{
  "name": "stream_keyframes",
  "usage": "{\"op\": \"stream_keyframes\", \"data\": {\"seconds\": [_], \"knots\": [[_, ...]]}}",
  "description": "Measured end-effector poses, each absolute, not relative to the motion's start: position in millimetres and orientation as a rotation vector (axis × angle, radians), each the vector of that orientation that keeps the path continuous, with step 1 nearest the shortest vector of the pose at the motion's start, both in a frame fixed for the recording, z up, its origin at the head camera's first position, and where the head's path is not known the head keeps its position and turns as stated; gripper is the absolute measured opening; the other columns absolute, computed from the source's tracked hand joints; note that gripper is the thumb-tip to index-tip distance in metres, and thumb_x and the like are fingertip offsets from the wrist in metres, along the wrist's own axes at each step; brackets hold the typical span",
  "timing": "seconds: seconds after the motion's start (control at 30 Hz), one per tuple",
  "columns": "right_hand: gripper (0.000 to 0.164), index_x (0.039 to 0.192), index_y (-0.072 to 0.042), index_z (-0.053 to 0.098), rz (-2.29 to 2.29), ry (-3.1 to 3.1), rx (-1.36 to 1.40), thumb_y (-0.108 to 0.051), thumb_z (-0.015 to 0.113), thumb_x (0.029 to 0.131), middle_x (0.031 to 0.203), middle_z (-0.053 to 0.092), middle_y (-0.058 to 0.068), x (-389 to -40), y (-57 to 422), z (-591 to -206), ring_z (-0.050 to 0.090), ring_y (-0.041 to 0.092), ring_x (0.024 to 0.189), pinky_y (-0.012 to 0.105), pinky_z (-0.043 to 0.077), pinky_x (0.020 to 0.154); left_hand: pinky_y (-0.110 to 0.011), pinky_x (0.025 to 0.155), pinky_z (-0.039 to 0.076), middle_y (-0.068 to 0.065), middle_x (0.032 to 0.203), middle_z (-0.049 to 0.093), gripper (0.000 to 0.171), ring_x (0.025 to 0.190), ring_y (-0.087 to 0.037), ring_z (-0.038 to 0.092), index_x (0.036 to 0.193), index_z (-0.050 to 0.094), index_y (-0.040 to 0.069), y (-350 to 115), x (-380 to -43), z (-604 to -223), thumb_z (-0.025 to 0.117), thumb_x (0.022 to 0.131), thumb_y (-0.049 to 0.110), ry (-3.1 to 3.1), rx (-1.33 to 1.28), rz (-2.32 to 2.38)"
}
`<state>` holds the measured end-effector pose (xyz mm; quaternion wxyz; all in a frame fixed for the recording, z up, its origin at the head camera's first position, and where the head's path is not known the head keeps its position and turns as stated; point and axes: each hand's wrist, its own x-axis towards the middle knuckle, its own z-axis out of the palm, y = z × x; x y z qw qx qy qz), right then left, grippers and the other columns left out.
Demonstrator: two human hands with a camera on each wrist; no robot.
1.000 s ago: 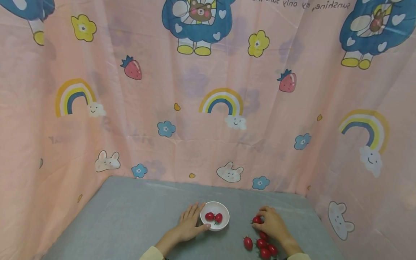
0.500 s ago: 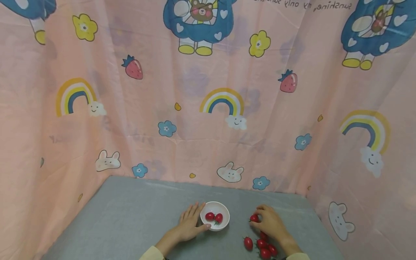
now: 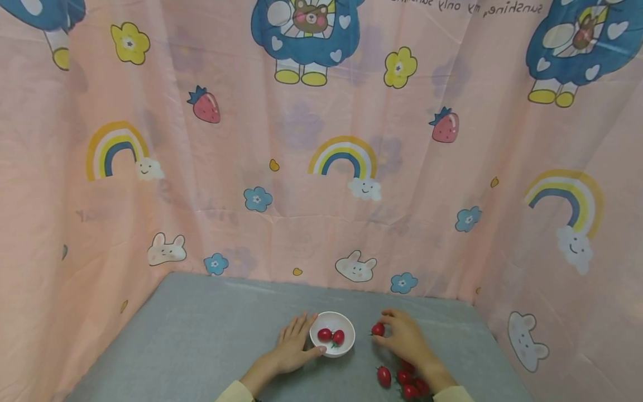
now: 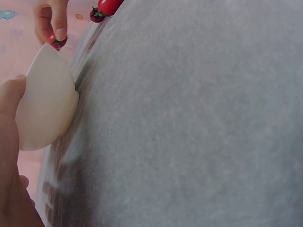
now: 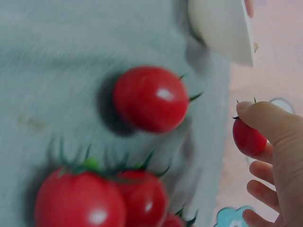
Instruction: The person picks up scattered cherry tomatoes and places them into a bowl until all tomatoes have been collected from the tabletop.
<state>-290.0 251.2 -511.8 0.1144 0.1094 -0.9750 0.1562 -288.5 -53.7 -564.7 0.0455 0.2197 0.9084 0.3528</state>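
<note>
Currently, the right hand point(image 3: 409, 341) is holding a cherry tomato point(image 3: 378, 329) at the lower right of the head frame, near the right side of a white bowl point(image 3: 331, 320). Its thumb and index finger are pinching the fruit; in the right wrist frame, the remaining fingers are curling loosely beneath, toward the lower right corner. The held fruit is hanging clear of the counter point(image 3: 201, 335) and is remaining outside the bowl, with green sepals showing at its end.

Simultaneously, the left hand point(image 3: 288, 353) is bracing the bowl from the left, at the lower centre of the head frame. Its fingers are extending straight and slightly spread, with the index fingertip touching the upper left rim and the thumb touching the lower rim.

Inside the bowl, two tomatoes point(image 3: 324, 335) are lying close together. A single tomato point(image 3: 384, 377) is lying on the counter at the bottom right of the head frame. Just right of it, a cluster of tomatoes point(image 3: 404, 377) is sitting at the lower edge, with the right forearm partly covering it. A pink printed curtain point(image 3: 296, 223) is hanging behind the counter, filling the upper frame.
</note>
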Motion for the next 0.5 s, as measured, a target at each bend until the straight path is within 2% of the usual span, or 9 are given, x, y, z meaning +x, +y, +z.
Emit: {"op": "stream_keyframes", "data": {"seconds": [0.5], "knots": [[0.036, 0.097, -0.016, 0.077, 0.458, -2.830, 0.397, -0.042, 0.085, 0.073, 0.124, 0.067, 0.010, -289.6, 210.8, -491.3, 0.058, 0.033, 0.121, 0.056, 0.046, 0.103, -0.071, 0.116, 0.008, -0.017, 0.166, 0.016, 0.086, 0.153, -0.046, 0.011, 0.159, 0.019, 0.023, -52.4, -295.0, -573.1, 0.057, 0.091, 0.061, 2.784, 0.636, 1.077]]}}
